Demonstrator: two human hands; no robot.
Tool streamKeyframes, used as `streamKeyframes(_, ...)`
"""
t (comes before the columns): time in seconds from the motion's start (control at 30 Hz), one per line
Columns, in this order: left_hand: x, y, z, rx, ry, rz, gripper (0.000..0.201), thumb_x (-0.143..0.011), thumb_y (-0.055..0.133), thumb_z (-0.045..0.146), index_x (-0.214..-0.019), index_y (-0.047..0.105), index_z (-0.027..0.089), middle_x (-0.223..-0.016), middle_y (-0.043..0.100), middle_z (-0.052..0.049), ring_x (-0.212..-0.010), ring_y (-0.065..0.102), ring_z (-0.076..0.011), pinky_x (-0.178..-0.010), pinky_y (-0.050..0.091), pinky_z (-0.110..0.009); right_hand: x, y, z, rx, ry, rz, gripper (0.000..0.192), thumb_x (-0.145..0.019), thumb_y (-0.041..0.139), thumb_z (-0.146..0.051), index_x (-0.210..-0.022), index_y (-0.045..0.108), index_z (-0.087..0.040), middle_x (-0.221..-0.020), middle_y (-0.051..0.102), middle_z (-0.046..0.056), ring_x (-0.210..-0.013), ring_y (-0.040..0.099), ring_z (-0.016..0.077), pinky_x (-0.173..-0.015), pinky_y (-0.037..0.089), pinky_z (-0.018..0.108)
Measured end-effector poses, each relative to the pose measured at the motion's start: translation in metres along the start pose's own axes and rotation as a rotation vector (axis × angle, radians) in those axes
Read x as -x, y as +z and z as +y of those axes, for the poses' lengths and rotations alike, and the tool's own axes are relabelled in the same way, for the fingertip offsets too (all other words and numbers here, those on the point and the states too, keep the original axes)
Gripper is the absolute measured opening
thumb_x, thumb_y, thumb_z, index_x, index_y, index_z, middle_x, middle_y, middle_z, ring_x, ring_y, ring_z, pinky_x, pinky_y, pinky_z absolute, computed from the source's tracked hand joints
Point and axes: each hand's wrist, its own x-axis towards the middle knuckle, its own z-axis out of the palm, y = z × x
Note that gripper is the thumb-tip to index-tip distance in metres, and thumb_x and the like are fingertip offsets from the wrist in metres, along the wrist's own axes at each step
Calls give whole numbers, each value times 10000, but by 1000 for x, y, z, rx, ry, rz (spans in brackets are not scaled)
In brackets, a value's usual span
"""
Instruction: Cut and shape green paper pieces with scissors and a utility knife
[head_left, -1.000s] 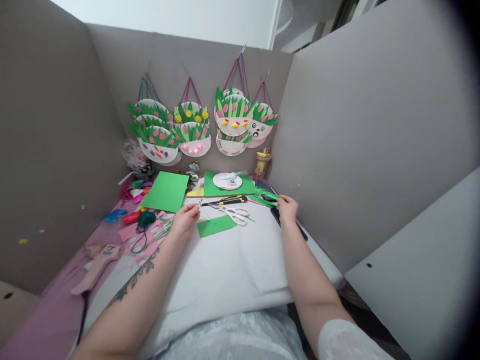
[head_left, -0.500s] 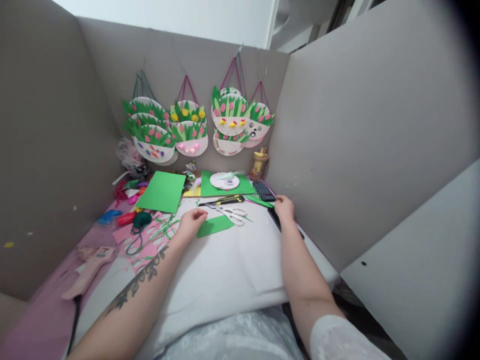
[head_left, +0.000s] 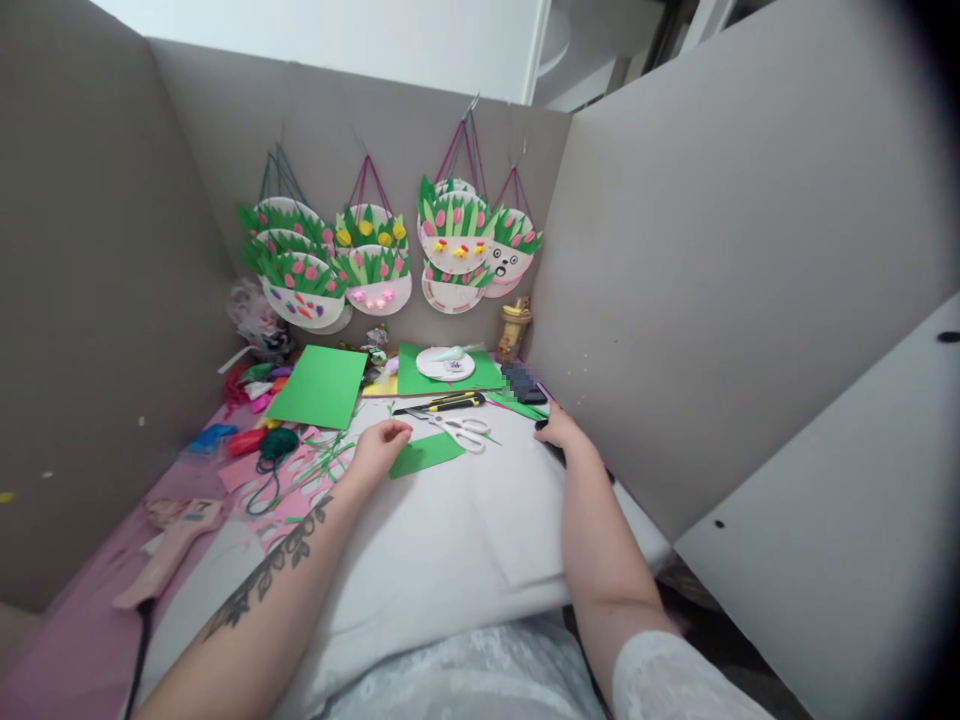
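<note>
My left hand (head_left: 382, 447) rests on the white-covered table, thumb and fingertips pinched together beside a cut piece of green paper (head_left: 427, 456). Whether something small sits in that pinch is hidden. At the right edge, my right hand (head_left: 566, 434) has its thumb and fingers around the upper end of a long flat black object (head_left: 556, 452), whose kind I cannot make out. White-handled scissors (head_left: 466, 432) lie with spread handles just beyond the green piece. Behind them is a black and yellow utility knife (head_left: 456, 402). Thin green strips (head_left: 517, 405) lie past my right hand.
A pink glue gun (head_left: 171, 555) lies at left, near pink paper scraps (head_left: 300, 480) and dark green yarn (head_left: 278, 446). Green sheets (head_left: 321, 388), a white paper plate (head_left: 429, 365) and a dark phone-like object (head_left: 523, 383) lie farther back. Decorated plate baskets (head_left: 304, 300) hang on the grey partition.
My right hand has come down from the green strips onto the black object, which has shifted slightly to the right. The left hand keeps its pose. The view has turned slightly.
</note>
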Motion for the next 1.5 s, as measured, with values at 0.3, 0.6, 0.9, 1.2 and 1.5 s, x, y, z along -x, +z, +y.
streamKeyframes(0.3,10,2,-2,-673,154,-141,378,-783,557,270,-1136,619,149,-1163,612,-132,-1095,540,-264,-956,392,-346,20,10,-55,-162,-353,328,454,-780,526,-161,-1232,554,-125,-1200,586,157,-1139,516,262,-989,382,393)
streamKeyframes(0.6,10,-3,-2,-774,72,-193,539,-756,626,349,-1250,525,161,-1131,616,-133,-1041,567,-256,-877,415,-314,75,46,-142,-284,-856,78,357,-790,534,-110,-1125,635,-179,-1109,641,89,-1055,528,212,-951,408,365)
streamKeyframes(0.9,6,-7,-7,-575,65,-221,494,-669,646,224,-1156,578,173,-956,650,-77,-856,603,-218,-760,440,-289,77,46,-142,-75,-800,-8,364,-796,544,-137,-1145,629,-190,-1152,648,93,-1062,511,251,-917,397,382)
streamKeyframes(1.2,-3,-23,-1,-106,-85,1,272,-693,582,256,-941,635,158,-876,649,-43,-763,586,-165,-656,462,-259,68,48,-136,-185,-610,68,351,-862,444,-162,-1161,620,-213,-1081,661,93,-1073,519,246,-923,400,370)
streamKeyframes(1.5,-1,-15,-9,100,-290,-61,265,-657,652,217,-912,608,161,-720,577,6,-580,516,-92,-465,409,-170,89,37,-144,-258,-1067,191,397,-776,581,-156,-1167,595,-219,-1219,567,105,-1163,439,270,-997,332,469)
